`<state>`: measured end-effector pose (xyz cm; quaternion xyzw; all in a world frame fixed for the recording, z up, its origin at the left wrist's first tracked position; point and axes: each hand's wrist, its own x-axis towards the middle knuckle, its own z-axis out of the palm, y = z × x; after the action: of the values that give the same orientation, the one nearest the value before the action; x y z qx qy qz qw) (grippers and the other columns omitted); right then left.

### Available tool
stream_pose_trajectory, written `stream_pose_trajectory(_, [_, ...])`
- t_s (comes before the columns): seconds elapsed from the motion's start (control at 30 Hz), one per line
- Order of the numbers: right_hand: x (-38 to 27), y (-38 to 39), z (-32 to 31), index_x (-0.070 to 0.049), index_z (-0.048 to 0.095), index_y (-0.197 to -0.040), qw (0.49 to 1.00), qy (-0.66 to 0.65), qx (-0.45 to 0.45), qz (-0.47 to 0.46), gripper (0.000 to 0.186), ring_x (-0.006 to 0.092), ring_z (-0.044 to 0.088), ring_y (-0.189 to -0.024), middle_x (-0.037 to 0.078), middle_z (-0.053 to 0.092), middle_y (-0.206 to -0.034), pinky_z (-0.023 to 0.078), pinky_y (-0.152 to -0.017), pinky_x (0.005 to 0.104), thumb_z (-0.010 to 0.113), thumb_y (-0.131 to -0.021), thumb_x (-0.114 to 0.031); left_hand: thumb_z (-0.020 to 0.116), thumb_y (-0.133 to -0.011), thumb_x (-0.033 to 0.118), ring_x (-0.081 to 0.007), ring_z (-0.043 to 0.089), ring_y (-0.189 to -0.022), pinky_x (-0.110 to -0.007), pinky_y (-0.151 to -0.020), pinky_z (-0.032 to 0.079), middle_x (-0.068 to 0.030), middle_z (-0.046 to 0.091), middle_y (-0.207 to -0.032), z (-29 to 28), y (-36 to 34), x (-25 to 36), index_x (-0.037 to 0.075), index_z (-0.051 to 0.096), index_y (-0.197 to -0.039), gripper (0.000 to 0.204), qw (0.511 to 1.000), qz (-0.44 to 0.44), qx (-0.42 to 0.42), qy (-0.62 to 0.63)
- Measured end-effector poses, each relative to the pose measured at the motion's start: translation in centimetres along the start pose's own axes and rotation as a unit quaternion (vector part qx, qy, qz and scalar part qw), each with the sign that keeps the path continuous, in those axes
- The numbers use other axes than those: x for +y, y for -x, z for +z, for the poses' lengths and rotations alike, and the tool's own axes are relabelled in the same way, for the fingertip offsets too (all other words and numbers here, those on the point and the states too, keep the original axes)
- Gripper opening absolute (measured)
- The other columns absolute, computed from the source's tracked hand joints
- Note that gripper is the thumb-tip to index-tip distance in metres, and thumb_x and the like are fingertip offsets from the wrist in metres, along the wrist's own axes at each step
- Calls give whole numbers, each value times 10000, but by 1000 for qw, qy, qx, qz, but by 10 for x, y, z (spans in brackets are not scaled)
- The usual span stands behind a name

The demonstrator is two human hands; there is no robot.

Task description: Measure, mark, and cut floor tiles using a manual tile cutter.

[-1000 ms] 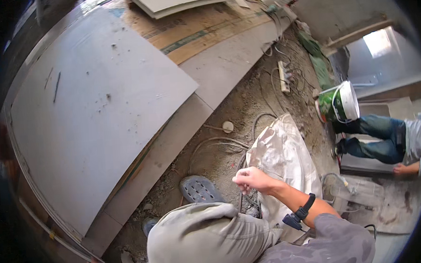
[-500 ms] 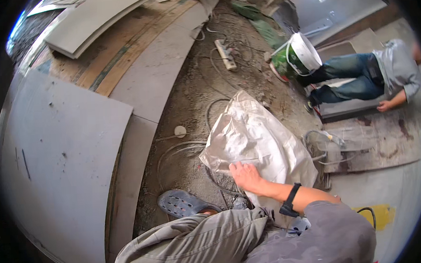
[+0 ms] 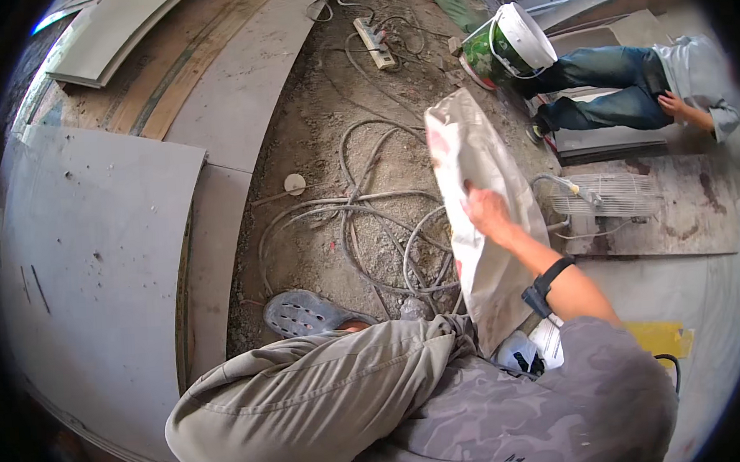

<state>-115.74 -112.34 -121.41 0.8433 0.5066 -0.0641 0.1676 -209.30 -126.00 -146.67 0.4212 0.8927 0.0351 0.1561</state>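
My right hand (image 3: pixel 488 212) is closed on a whitish woven sack (image 3: pixel 498 274), its fingers curled into the fabric near the middle. The sack hangs folded and narrow, with a reddish patch at its upper left. Its lower end reaches my shirt, beside a crumpled plastic bag (image 3: pixel 519 353). My right wrist wears a black band. To the left of the sack, loops of grey cable (image 3: pixel 360 200) lie on gritty ground. My left hand is out of sight.
A grey clog (image 3: pixel 303 312) is on my foot by the cables. Large pale slabs (image 3: pixel 103 245) fill the left side. A power strip (image 3: pixel 374 42) and a green-and-white bucket (image 3: pixel 515 43) are farther off. A co-worker in jeans (image 3: pixel 613 76) is at the right, near a wire rack (image 3: pixel 615 195).
My right hand has drawn the sack up and to the right, narrowing it and uncovering the cable loops. The view has shifted, and the co-worker's hand now rests near the waist.
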Motion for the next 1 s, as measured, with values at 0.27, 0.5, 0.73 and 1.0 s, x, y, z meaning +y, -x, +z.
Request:
stream_pose_trajectory(0.27, [-17, 122, 63, -120, 648, -1014, 985, 3, -146, -94, 188, 395, 685, -764, 194, 686, -797, 528, -672, 528, 547, -860, -156, 721, -840, 227, -376, 593, -1093, -477, -966, 464, -228, 629, -1200, 53, -28, 110, -51, 570, -1278, 540, 994, 105, -5, 12])
stream_pose_trajectory(0.5, [-21, 138, 64, -85, 615, -1161, 977, -63, -195, -57, 390, 423, 674, -953, 212, 706, -954, 535, -826, 524, 654, -797, -218, 718, -837, 225, -383, 589, -1107, -485, -975, 461, -233, 623, -1210, -51, 4, 1, -51, 566, -1283, 546, 976, -64, 205, -39])
stream_pose_trajectory(0.73, [-130, 43, -43, -27, 726, -856, 946, 121, -181, -239, 424, 395, 685, -894, 229, 704, -862, 532, -801, 484, 766, -774, -442, 627, -857, 155, -451, 484, -1241, -535, -1105, 346, -275, 561, -1273, -100, 113, -55, -39, 514, -1330, 524, 901, -200, 376, -83])
stream_pose_trajectory(1.0, [-346, -10, -106, -30, 644, -1006, 833, -4, 4, -554, 216, 373, 645, -855, 174, 641, -901, 510, -746, 463, 686, -881, -201, 513, -867, 62, -433, 433, -1376, -487, -1168, 350, -285, 478, -1444, -123, 111, 170, -115, 523, -1325, 491, 959, 104, 258, 52])
